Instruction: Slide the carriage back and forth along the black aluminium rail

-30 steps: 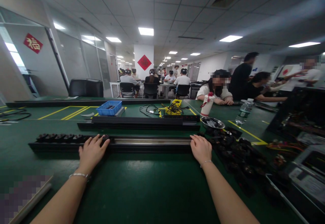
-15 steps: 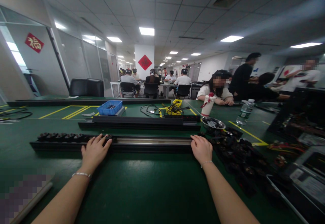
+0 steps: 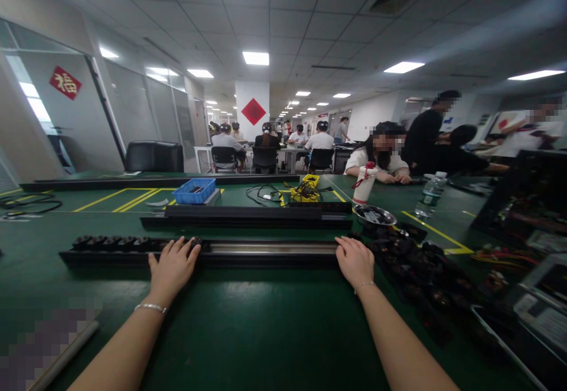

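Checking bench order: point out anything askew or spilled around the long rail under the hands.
Nothing spilled. The rail lies straight; left hand and right hand rest on it. Only a loose heap of black parts sprawls off its right end.

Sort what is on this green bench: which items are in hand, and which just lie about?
In hand: long black rail with silver channel under left hand and right hand; black sockets seated in it.

Lying about: blue plastic tray, yellow box, clear water bottle.
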Available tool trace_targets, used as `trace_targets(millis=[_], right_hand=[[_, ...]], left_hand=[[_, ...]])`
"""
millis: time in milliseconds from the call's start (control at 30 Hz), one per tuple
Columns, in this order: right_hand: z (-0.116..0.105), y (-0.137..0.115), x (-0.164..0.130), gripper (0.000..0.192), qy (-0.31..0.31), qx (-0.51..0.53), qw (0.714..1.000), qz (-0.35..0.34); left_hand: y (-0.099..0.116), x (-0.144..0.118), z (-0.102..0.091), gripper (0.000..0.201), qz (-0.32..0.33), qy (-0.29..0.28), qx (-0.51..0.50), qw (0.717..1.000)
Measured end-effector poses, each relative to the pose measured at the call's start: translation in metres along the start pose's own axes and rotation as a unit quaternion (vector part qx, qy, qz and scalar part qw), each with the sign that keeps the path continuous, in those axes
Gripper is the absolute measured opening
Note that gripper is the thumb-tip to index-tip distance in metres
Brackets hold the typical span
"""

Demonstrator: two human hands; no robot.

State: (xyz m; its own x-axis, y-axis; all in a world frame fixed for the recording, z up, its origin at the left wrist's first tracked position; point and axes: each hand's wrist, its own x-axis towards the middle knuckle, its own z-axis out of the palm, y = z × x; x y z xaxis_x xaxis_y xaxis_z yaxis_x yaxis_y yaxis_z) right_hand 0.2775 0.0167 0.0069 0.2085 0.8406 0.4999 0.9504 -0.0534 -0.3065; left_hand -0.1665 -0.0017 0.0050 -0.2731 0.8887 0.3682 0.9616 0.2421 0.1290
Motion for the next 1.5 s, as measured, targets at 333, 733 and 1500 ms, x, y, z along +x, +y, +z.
trace_targets(millis=[333, 733, 1500], right_hand=[[0.000, 0.000, 0.000, 0.041, -0.006, -0.014, 1.000, 0.001], [0.000, 0.000, 0.000, 0.039, 0.002, -0.013, 1.000, 0.000], [0.001, 0.000, 0.000, 0.039, 0.004, -0.005, 1.000, -0.006]], left_hand=[[0.005, -0.002, -0.002, 0.053, 0.012, 0.012, -0.002, 1.000], [0.004, -0.002, 0.002, 0.050, 0.057, 0.012, 0.025, 0.998], [0.015, -0.007, -0.004, 0.049, 0.060, 0.013, 0.019, 0.998]])
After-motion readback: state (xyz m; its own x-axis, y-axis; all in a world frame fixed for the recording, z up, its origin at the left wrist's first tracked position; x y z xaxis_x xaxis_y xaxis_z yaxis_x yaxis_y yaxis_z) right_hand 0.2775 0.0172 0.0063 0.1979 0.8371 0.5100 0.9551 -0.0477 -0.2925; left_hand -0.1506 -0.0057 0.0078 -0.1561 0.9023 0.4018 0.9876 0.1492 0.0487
